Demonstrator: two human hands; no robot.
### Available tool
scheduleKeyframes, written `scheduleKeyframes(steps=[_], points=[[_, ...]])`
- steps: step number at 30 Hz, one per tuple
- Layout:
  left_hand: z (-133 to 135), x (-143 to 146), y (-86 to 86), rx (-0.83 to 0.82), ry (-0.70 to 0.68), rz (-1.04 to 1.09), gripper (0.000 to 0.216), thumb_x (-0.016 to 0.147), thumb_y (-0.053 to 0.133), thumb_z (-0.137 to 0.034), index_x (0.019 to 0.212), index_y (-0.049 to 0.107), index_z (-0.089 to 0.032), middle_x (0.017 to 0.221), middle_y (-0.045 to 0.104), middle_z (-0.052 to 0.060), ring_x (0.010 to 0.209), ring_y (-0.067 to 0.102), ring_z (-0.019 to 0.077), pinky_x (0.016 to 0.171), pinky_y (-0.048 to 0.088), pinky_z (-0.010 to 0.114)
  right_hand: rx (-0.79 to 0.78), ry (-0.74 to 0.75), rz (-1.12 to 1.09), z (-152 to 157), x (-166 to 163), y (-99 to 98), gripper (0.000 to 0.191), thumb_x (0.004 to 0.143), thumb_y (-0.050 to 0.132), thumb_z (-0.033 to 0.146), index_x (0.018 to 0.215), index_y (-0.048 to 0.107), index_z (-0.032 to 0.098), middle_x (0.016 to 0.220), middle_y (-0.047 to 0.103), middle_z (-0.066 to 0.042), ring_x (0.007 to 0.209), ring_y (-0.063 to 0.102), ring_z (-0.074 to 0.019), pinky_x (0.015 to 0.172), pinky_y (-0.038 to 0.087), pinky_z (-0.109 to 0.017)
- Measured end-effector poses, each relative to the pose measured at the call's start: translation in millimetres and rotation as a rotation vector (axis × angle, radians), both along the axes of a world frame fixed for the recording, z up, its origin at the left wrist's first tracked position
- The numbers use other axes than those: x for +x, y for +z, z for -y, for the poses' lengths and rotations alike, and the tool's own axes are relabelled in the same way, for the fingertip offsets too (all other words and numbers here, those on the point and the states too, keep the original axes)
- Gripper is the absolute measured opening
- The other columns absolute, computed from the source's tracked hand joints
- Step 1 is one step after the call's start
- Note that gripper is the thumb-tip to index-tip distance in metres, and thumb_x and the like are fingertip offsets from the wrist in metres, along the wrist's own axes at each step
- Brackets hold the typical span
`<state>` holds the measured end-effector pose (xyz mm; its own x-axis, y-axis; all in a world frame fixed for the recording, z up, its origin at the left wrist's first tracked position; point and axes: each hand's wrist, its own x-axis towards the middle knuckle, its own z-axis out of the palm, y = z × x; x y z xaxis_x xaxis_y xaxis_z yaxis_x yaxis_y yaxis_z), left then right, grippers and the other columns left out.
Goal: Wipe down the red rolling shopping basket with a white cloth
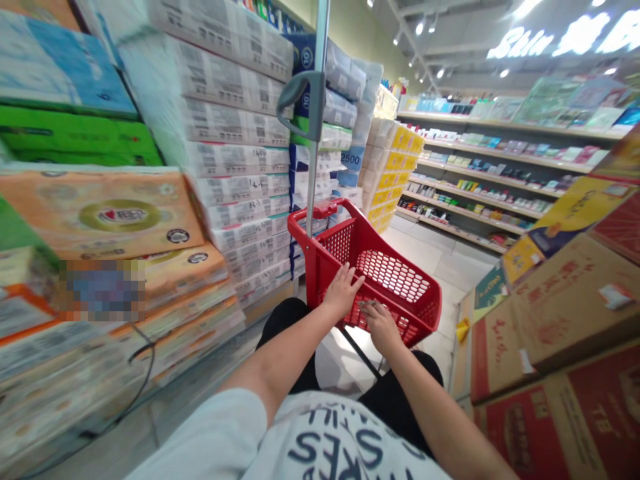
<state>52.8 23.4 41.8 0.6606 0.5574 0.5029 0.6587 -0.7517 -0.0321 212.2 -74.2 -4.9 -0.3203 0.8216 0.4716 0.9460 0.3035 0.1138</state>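
A red rolling shopping basket (395,273) with perforated sides stands before my knees, its inside visible. Its silver pole rises at the left to a grey pull handle (316,103). My left hand (343,292) is at the basket's near side, palm down, fingers spread across the near rim. Lower and to the right, my right hand (382,325) is beside the same wall with its fingers stretched toward it. Whether its fingertips touch the plastic I cannot tell. Neither hand holds anything that I can see.
Wrapped paper packs (240,120) stack high behind the basket, with orange tissue packs (120,213) at left. Cardboard boxes (575,313) crowd the right side. Shelves of small goods (500,150) line the back. A dark cable (150,363) hangs at lower left.
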Motion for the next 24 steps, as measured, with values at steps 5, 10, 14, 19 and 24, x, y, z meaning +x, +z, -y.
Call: scheduleKeyframes(steps=[5,10,14,19,24], points=[[0,1,-0.5,0.007,0.012,0.0,0.049,0.088,0.049,-0.017,0.137,0.046,-0.019,0.146,0.039,0.017,0.142,0.022,0.0321,0.114,0.026,0.051,0.158,0.02,-0.027,-7,2,14.6,0.042,0.092,0.039,0.011,0.13,0.057,0.017,0.135,0.053,-0.007,0.119,0.043,-0.0255,0.1,0.039,-0.041],[2,-2,2.0,-0.001,-0.001,-0.014,0.053,0.086,0.053,-0.019,0.138,0.045,-0.018,0.147,0.038,0.018,0.142,0.021,0.0338,0.114,0.026,0.051,0.065,0.035,-0.028,1,2,3.2,0.038,0.09,0.041,0.008,0.117,0.066,0.018,0.125,0.061,-0.007,0.11,0.049,-0.0233,0.093,0.046,-0.037],[2,-2,2.2,0.01,0.005,-0.004,0.051,0.086,0.052,-0.018,0.138,0.046,-0.018,0.146,0.039,0.017,0.141,0.023,0.0336,0.114,0.027,0.05,0.076,0.025,-0.031,2,-2,8.1,0.04,0.089,0.042,0.007,0.122,0.063,0.017,0.13,0.058,-0.007,0.11,0.049,-0.0236,0.093,0.047,-0.037],[1,-1,1.0,0.008,0.011,-0.009,0.052,0.086,0.051,-0.017,0.138,0.045,-0.018,0.147,0.039,0.016,0.142,0.023,0.032,0.114,0.025,0.051,0.119,0.033,-0.029,-2,2,11.6,0.042,0.09,0.039,0.008,0.126,0.06,0.016,0.135,0.054,-0.006,0.117,0.046,-0.0244,0.102,0.043,-0.039],[-1,0,-0.1,-0.021,-0.018,-0.019,0.057,0.084,0.056,-0.022,0.139,0.043,-0.017,0.147,0.037,0.018,0.142,0.02,0.0338,0.115,0.023,0.051,-0.019,0.041,-0.006,1,0,-6.2,0.042,0.088,0.041,0.005,0.121,0.064,0.018,0.13,0.058,-0.006,0.111,0.049,-0.0233,0.095,0.048,-0.036]])
